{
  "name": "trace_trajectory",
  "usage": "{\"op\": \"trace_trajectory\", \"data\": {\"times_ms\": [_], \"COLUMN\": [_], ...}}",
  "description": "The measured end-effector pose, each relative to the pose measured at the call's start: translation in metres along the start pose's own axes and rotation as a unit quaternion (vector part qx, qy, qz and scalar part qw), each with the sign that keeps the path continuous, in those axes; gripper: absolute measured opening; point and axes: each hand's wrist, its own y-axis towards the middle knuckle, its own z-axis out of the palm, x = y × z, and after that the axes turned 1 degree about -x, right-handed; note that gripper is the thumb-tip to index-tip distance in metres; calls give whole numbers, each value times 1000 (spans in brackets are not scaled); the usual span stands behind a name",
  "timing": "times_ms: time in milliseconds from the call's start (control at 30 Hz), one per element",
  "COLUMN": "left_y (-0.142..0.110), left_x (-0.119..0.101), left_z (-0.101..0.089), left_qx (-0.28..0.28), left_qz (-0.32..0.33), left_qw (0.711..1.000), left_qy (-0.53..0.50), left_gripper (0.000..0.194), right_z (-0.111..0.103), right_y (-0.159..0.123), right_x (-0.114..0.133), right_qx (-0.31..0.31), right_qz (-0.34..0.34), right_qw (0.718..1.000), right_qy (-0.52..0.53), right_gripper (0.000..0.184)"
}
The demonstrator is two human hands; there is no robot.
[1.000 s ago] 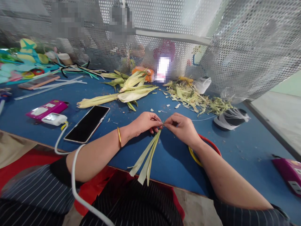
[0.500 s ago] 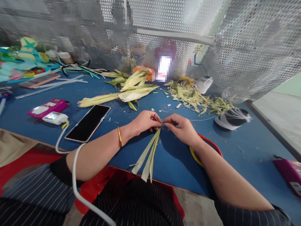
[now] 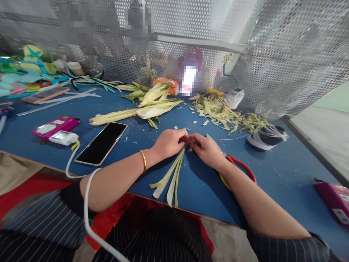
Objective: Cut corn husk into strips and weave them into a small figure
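Observation:
A bundle of pale green corn husk strips [image 3: 171, 178] fans out toward the table's near edge, its top end between my hands. My left hand [image 3: 171, 143] is closed with the fingers pinched on that top end. My right hand [image 3: 206, 150] is closed too, its fingertips pinched close against the left ones. White thread [image 3: 231, 138] runs from a dark spool [image 3: 266, 138] behind my right hand, seemingly to its fingers; the fingertips hide the exact hold. Red-and-yellow-handled scissors [image 3: 242, 166] lie partly under my right forearm, blades pointing away from me.
Whole corn husks [image 3: 155, 105] lie beyond my hands, with a heap of husk scraps [image 3: 218, 111] to their right. A black-screened phone [image 3: 102, 143], a magenta box [image 3: 56, 127] and a white cable [image 3: 88, 207] are at left. A perforated screen [image 3: 185, 25] stands along the back.
My hands have come together, the fingertips now meeting above the husk strips. My left hand has turned over slightly. The scissors' blades show more beside my right hand.

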Motion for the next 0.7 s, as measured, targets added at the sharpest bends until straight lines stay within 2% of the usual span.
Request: {"op": "trace_trajectory", "data": {"times_ms": [200, 400, 700], "left_y": [-2, -2, -4], "left_x": [-2, -6, -1], "left_z": [4, 6, 5], "left_qx": [-18, -31, -58], "left_qz": [64, 113, 95], "left_qw": [992, 990, 993], "left_qy": [107, 78, 39], "left_gripper": [12, 12, 14], "right_z": [0, 0, -1], "right_y": [1, 5, 4], "right_x": [-2, -8, -4], "right_qx": [-3, -37, -47], "right_qz": [7, -32, 4], "right_qw": [1000, 998, 998], "right_qy": [18, -34, -28], "right_gripper": [29, 20, 17]}}
